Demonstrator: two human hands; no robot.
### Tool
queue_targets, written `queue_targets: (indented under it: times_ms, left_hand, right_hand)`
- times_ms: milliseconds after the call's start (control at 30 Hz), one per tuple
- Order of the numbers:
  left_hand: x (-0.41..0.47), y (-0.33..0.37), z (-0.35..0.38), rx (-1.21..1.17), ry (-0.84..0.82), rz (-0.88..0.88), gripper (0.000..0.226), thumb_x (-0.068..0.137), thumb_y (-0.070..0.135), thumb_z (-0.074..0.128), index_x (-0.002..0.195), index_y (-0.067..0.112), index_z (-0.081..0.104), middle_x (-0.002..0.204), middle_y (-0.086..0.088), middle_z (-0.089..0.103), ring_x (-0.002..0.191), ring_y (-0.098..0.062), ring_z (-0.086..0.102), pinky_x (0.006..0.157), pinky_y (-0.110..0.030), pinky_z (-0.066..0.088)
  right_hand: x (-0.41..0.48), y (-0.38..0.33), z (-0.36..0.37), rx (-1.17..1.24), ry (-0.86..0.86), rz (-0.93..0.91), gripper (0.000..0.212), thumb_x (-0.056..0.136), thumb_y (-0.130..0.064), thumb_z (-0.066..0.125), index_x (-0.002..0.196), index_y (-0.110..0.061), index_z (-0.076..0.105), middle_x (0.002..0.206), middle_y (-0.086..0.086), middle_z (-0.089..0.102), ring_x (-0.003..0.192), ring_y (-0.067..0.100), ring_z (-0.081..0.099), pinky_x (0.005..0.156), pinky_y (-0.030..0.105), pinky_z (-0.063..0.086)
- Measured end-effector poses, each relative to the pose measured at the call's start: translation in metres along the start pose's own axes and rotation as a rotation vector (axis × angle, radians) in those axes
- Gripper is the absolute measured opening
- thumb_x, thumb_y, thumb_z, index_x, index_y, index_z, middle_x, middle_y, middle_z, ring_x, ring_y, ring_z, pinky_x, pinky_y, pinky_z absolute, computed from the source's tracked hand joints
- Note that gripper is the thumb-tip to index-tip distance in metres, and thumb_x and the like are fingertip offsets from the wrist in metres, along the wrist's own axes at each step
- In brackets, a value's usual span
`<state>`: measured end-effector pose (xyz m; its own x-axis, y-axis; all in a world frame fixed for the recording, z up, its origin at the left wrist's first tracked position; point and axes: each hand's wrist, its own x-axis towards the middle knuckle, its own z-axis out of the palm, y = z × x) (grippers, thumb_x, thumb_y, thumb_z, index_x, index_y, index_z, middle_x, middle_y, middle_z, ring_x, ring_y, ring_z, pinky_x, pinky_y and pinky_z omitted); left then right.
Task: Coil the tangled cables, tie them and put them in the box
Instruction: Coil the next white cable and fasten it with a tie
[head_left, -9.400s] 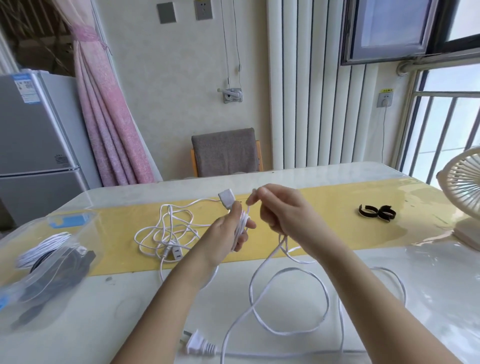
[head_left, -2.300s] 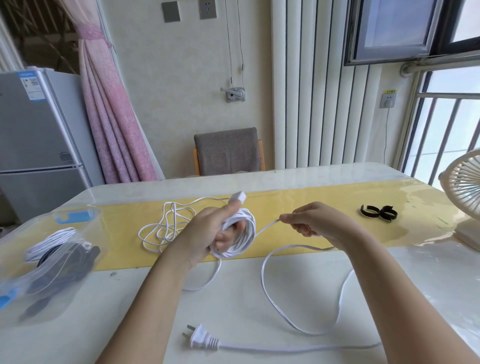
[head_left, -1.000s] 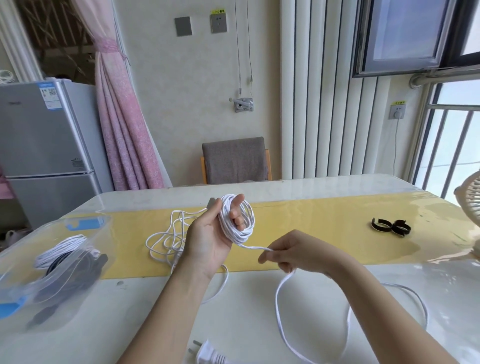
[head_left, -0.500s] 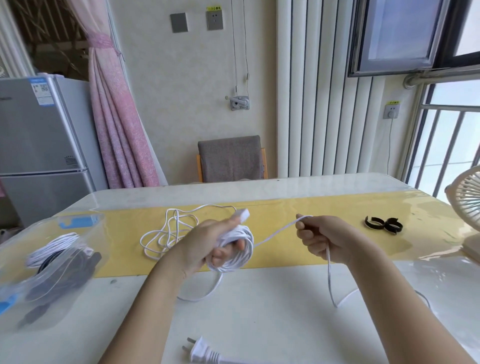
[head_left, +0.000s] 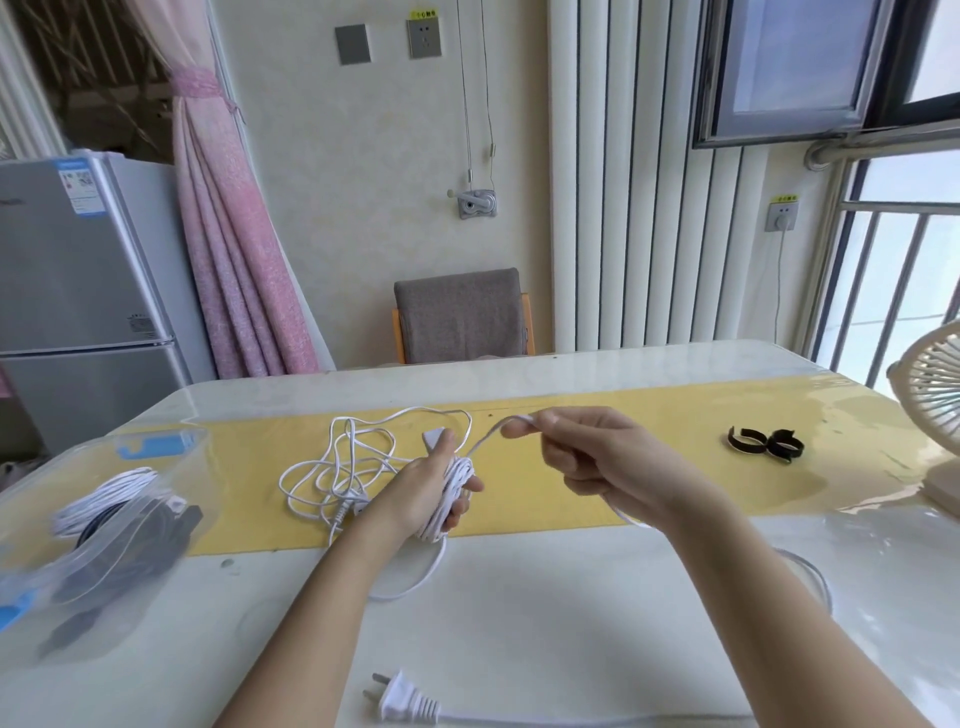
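While the left hand (head_left: 426, 493) grips the white cable coil (head_left: 457, 499), the right hand (head_left: 592, 457) pinches its loose strand (head_left: 488, 436) above the bench (head_left: 519, 613).

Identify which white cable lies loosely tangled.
The tangled cable on the yellow runner beside the left hand; the wound cable circles that hand, the coiled cable lies in the box.

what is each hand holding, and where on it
Left hand grips the white cable by its wound coil; right hand pinches the loose strand leading off it.
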<state>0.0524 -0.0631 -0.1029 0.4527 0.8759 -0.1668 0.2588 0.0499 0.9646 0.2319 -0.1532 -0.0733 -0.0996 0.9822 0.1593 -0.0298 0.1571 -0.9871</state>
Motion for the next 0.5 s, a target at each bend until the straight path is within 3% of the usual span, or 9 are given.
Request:
queue_targets:
  times_ms: [133, 233, 333, 400, 500]
  left_hand:
    - [0.002, 0.0, 0.002, -0.022, 0.055, 0.039, 0.066, 0.095, 0.059, 0.022, 0.083, 0.005, 0.056, 0.068, -0.008, 0.05, 0.056, -0.014, 0.047, 0.052, -0.02, 0.038]
    - [0.006, -0.001, 0.003, -0.18, 0.088, 0.049, 0.059, 0.094, 0.059, 0.027, 0.089, 0.009, 0.059, 0.064, -0.001, 0.06, 0.057, -0.011, 0.056, 0.058, -0.023, 0.044]
    - [0.006, 0.0, 0.002, -0.304, 0.089, 0.164, 0.038, 0.099, 0.039, 0.038, 0.094, 0.009, 0.062, 0.073, -0.002, 0.061, 0.068, -0.014, 0.059, 0.076, -0.03, 0.046]
    - [0.003, 0.004, 0.004, -0.404, 0.082, 0.244, 0.029, 0.1, 0.026, 0.041, 0.094, 0.006, 0.061, 0.074, -0.004, 0.059, 0.069, -0.015, 0.058, 0.077, -0.029, 0.046]
    - [0.0, 0.009, 0.006, -0.513, 0.071, 0.259, 0.032, 0.101, 0.025, 0.038, 0.094, 0.003, 0.06, 0.071, -0.004, 0.059, 0.068, -0.016, 0.057, 0.072, -0.026, 0.047]
  right_hand:
    - [0.0, 0.005, 0.023, -0.277, -0.209, -0.012, 0.028, 0.1, -0.021, 0.046, 0.111, -0.009, 0.069, 0.057, -0.004, 0.043, 0.047, 0.007, 0.025, 0.044, 0.014, 0.023]
    - [0.001, 0.015, 0.036, -0.476, -0.328, 0.059, 0.025, 0.1, -0.019, 0.048, 0.108, -0.012, 0.07, 0.059, -0.006, 0.049, 0.049, 0.006, 0.03, 0.047, 0.015, 0.029]
    - [0.002, 0.021, 0.041, -0.544, -0.354, 0.151, 0.023, 0.099, -0.022, 0.05, 0.107, -0.018, 0.071, 0.061, -0.007, 0.05, 0.051, 0.008, 0.033, 0.048, 0.016, 0.03]
    - [0.002, 0.022, 0.041, -0.571, -0.346, 0.159, 0.023, 0.099, -0.023, 0.05, 0.107, -0.02, 0.071, 0.061, -0.007, 0.051, 0.052, 0.008, 0.033, 0.049, 0.016, 0.031]
    - [0.001, 0.017, 0.041, -0.511, -0.356, 0.106, 0.023, 0.1, -0.02, 0.049, 0.108, -0.015, 0.07, 0.062, -0.004, 0.049, 0.048, 0.005, 0.031, 0.047, 0.015, 0.029]
